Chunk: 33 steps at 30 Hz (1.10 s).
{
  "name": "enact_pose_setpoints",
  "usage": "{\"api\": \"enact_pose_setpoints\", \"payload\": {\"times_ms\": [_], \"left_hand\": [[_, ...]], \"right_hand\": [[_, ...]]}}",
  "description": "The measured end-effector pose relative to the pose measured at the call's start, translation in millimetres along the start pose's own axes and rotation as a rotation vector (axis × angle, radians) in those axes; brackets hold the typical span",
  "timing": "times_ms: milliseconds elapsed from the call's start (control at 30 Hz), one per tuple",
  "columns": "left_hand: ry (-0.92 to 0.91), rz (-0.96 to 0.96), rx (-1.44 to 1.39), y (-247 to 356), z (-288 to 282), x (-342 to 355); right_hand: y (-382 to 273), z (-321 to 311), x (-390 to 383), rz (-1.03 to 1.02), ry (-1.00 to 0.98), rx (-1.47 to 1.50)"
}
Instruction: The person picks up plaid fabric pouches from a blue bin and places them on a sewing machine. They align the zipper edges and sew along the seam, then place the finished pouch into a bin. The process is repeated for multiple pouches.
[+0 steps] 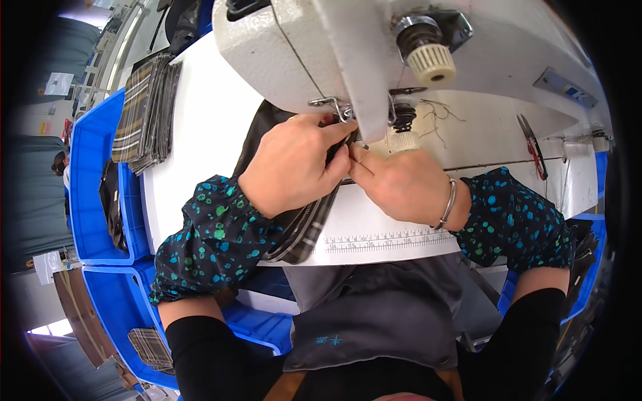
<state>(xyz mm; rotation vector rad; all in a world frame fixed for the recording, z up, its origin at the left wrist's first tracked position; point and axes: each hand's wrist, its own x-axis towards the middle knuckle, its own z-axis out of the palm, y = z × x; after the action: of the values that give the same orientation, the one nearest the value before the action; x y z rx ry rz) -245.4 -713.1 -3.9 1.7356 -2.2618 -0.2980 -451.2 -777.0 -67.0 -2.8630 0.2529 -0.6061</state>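
Under the head of a white sewing machine (281, 60), both my hands work close together at a dark plaid fabric piece (292, 244) with what looks like a zipper along its edge. My left hand (294, 160) lies over the fabric, its fingers closed on it right beside the needle area. Just to the right, my right hand (398, 180) pinches at the fabric's edge, thumb and forefinger together near the left fingertips. The needle itself is hidden behind the machine head and my fingers. The fabric hangs toward me over the table's front edge.
A stack of plaid pieces (144, 110) rests at the left above a blue bin (100, 200); a second blue bin (114, 314) stands nearer. Scissors with red-and-black handles (535, 150) and loose threads (435, 120) lie on the right. A printed ruler (388, 242) runs along the table's front edge.
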Motion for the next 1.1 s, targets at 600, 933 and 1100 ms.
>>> {"api": "enact_pose_setpoints", "payload": {"times_ms": [600, 933, 1100], "left_hand": [[0.158, -0.648, -1.125, -25, 25, -34], [0.283, -0.263, -0.169, -7, 24, -36], [0.128, 0.163, 0.059, 6, 15, -39]], "right_hand": [[13, -8, 6, -0.084, 0.179, -0.185], [-10, 1, -3, -0.398, 0.247, -0.14], [-13, -1, -5, -0.438, 0.329, -0.148]]}}
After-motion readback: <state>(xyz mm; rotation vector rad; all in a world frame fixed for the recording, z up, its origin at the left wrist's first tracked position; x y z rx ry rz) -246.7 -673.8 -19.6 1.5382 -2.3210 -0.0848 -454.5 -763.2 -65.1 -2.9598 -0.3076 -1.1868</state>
